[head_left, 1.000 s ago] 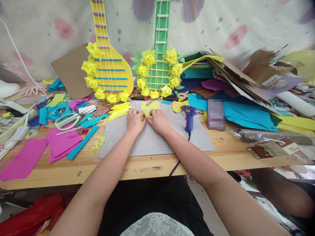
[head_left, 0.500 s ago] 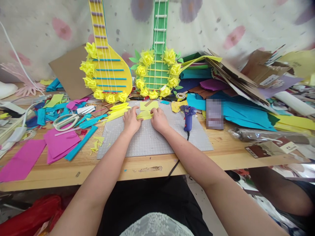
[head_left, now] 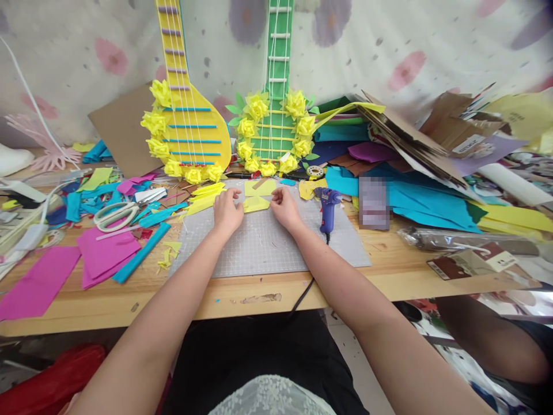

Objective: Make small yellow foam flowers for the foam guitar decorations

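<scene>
A folded piece of yellow crepe paper (head_left: 256, 204) lies on the grey cutting mat (head_left: 259, 253), between my two hands. My left hand (head_left: 228, 212) rests at its left end, fingers loosely curved and apart. On the other side my right hand (head_left: 285, 208) is bent just off the paper's right edge, holding nothing I can see. Right behind lies a flat yellow sheet (head_left: 272, 185) with a small brown strip (head_left: 260, 183) on it. Yellow paper strips (head_left: 203, 199) are stacked left of my left hand.
A blue glue gun (head_left: 328, 210) stands on the mat's right, its cord over the table edge. White-handled scissors (head_left: 116, 216) and magenta sheets (head_left: 108, 253) lie left. Behind stand a yellow paper lute (head_left: 203, 127) and a green one (head_left: 272, 135). Cardboard (head_left: 406, 138) is piled right.
My hands have moved apart, off the folded yellow paper they were pressing. The paper now lies more in view between them. The camera view has shifted slightly.
</scene>
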A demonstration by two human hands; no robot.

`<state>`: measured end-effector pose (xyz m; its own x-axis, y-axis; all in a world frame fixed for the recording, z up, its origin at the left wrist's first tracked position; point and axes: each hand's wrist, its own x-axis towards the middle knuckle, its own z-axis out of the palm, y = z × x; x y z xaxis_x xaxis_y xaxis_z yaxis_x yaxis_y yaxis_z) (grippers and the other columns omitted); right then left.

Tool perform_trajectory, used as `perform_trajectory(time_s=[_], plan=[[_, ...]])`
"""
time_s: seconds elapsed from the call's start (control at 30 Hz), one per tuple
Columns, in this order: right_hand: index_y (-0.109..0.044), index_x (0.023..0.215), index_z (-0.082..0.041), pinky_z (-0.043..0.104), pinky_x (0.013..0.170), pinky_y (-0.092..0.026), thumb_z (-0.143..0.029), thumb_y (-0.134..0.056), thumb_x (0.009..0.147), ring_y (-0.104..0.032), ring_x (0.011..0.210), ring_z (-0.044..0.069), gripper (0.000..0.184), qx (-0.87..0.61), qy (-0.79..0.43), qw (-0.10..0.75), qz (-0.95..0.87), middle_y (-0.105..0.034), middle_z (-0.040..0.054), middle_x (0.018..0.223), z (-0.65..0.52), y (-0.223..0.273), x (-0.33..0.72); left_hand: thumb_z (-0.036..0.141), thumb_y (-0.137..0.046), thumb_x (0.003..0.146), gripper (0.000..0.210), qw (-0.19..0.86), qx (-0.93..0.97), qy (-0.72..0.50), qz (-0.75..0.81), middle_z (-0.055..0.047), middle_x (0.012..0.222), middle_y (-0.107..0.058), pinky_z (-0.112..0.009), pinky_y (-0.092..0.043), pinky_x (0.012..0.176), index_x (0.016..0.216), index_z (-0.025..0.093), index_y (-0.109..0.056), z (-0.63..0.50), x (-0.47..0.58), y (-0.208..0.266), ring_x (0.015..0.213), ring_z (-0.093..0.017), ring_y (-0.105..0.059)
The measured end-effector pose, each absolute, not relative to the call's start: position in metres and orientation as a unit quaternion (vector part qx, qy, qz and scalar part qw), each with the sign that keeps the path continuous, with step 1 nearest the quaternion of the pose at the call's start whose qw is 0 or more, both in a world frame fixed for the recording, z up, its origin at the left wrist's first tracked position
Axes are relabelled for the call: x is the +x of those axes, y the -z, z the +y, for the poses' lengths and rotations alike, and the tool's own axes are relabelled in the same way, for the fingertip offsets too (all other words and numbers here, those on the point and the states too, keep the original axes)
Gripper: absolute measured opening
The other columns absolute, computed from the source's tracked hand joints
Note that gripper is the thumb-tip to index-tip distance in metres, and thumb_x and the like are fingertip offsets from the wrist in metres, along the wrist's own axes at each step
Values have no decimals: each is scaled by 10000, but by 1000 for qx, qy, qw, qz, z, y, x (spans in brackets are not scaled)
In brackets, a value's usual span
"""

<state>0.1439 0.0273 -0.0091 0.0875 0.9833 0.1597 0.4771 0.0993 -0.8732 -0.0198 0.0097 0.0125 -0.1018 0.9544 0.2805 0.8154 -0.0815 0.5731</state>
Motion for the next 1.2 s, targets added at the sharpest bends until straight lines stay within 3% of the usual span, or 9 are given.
perform_trajectory(time_s=[0.1, 0.3, 0.43, 0.67, 0.87, 1.03, 1.2], plan=[[-429, 845, -194, 272, 703, -427, -133, -422, 612, -496, 656, 112, 241, -590, -343, 481, -550, -522, -7, 754, 33, 12, 147, 151, -470, 736, 246, 119, 710, -281, 634, -62, 993, -585, -320, -410, 835, 962, 185, -560, 29, -15, -22, 917, -181, -530], [-412, 860, -193, 264, 718, -420, -143, -436, 609, -499, 692, 114, 258, -583, -385, 529, -481, -501, -15, 753, 34, 11, 149, 96, -493, 686, 326, 115, 846, -77, 515, -78, 1112, -580, -333, -364, 913, 976, 198, -600, 59, 10, -40, 1093, -228, -476], [-399, 855, -191, 266, 744, -414, -133, -430, 600, -498, 711, 114, 264, -586, -387, 528, -478, -490, -17, 750, 33, 9, 149, 113, -563, 622, 313, 93, 849, -2, 520, -109, 1042, -602, -353, -385, 867, 921, 187, -616, 67, 19, -41, 1039, -270, -509], [-395, 849, -198, 280, 743, -419, -144, -423, 612, -504, 710, 119, 245, -588, -381, 523, -485, -501, -8, 759, 34, 11, 149, 115, -524, 617, 311, 152, 833, 6, 531, -63, 861, -636, -296, -413, 738, 905, 203, -601, 64, 16, -47, 810, -217, -583], [-392, 869, -200, 267, 729, -424, -132, -402, 626, -502, 712, 116, 253, -587, -333, 517, -526, -504, 1, 780, 28, 6, 149, 117, -485, 643, 423, 187, 763, -179, 592, 2, 796, -586, -254, -399, 621, 1046, 246, -494, 52, -6, -43, 646, -138, -533], [-405, 923, -193, 242, 668, -418, -134, -371, 648, -494, 683, 104, 283, -552, -272, 465, -636, -526, 11, 818, 16, -1, 141, 113, -494, 640, 369, 203, 624, -342, 672, 7, 879, -581, -254, -424, 652, 990, 230, -492, 40, -27, -25, 666, -110, -530], [-415, 1004, -193, 271, 655, -408, -202, -396, 681, -504, 686, 118, 323, -566, -219, 410, -681, -554, 23, 876, 8, -6, 136, 105, -477, 666, 215, 277, 570, -425, 646, -7, 802, -599, -287, -466, 743, 864, 184, -508, 33, -30, -5, 693, -109, -564]])
